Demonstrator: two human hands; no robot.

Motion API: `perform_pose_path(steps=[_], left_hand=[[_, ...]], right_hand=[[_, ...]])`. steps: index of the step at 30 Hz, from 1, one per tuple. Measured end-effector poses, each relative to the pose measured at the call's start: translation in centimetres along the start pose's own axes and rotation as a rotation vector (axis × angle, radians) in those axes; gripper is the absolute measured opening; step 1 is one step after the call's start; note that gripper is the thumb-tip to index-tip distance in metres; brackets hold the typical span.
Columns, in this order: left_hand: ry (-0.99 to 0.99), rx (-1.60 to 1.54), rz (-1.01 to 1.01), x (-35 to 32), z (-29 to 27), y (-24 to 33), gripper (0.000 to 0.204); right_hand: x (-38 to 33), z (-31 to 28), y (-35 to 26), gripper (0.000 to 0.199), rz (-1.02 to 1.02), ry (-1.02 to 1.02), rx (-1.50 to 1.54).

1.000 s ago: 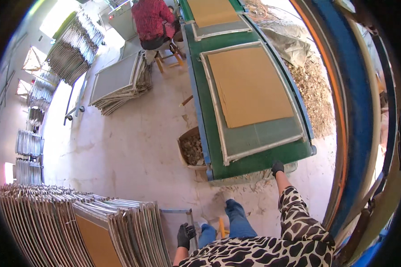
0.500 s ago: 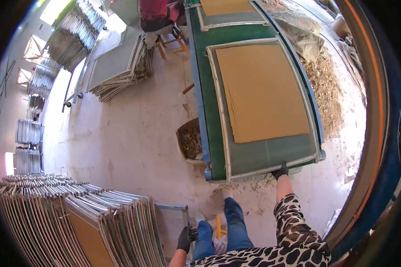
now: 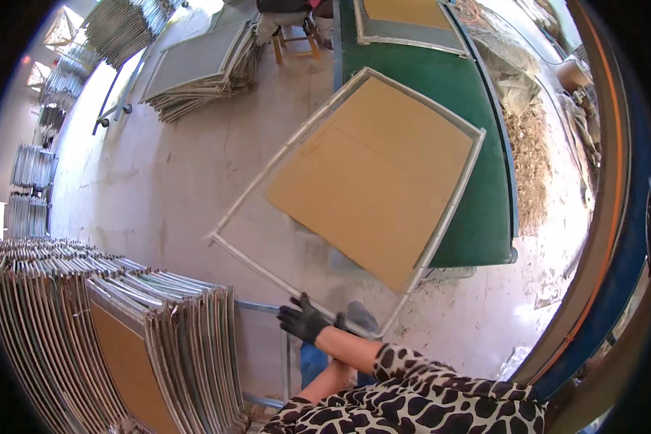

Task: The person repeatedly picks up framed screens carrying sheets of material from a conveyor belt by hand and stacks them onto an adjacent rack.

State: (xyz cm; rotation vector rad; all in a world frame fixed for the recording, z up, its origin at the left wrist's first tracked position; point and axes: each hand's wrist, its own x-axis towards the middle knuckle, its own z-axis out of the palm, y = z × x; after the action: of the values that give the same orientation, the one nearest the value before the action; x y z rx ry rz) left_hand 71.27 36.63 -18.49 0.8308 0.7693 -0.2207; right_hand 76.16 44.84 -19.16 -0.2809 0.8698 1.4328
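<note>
A large metal-framed mesh screen [image 3: 452, 210] carrying a brown cardboard sheet [image 3: 372, 181] is lifted and tilted, half over the green table [image 3: 484, 217], half over the floor. My right hand [image 3: 304, 320], in a black glove, grips the frame's near edge; its forearm runs back into my spotted sleeve. My left forearm [image 3: 329, 382] rises from the lower left and passes under the right forearm. The left hand itself is hidden there.
A dense row of upright framed screens [image 3: 101, 325] stands at my lower left. Flat stacks of screens [image 3: 202, 65] lie on the floor further off, near a wooden stool [image 3: 293, 40] where a person sits. Another framed sheet [image 3: 405, 18] lies further along the table. Straw-like debris [image 3: 532, 145] lies right of it.
The framed screen lay flat on the table; now it is pulled off toward me and turned. My right hand moved from the table's end to the frame's near edge, and my left arm rose.
</note>
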Motion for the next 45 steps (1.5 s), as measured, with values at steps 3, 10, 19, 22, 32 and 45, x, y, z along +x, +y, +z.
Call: perform_pose_path(steps=[3,10,19,22,32,45], left_hand=[[0.258,0.145,0.258,-0.6,-4.1,1.7,0.031],[0.7,-0.102,0.059,-5.8,-23.0,9.8,0.045],[1.183,0.22,0.328,-13.7,-33.7,18.1,0.042],[1.233,0.507,0.715,-15.8,-33.4,18.1,0.041],[1.136,-0.056,0.808,-25.7,-25.8,21.2,0.042],[1.561,-0.385,0.954,-51.8,-40.5,2.1,0.039]], right_hand=[[1.6,1.4,-0.4,0.054,0.134,-0.096,-0.247],[-0.1,-2.0,-27.9,0.038,-1.209,0.445,-1.814],[-7.1,-15.9,-44.9,0.049,-0.702,1.24,-1.862],[-13.5,-16.5,-46.8,0.044,-0.722,1.266,-2.008],[-32.1,1.0,-54.8,0.055,-1.762,0.86,-2.259],[-4.5,35.9,-18.3,0.046,-1.315,-0.179,-2.152]])
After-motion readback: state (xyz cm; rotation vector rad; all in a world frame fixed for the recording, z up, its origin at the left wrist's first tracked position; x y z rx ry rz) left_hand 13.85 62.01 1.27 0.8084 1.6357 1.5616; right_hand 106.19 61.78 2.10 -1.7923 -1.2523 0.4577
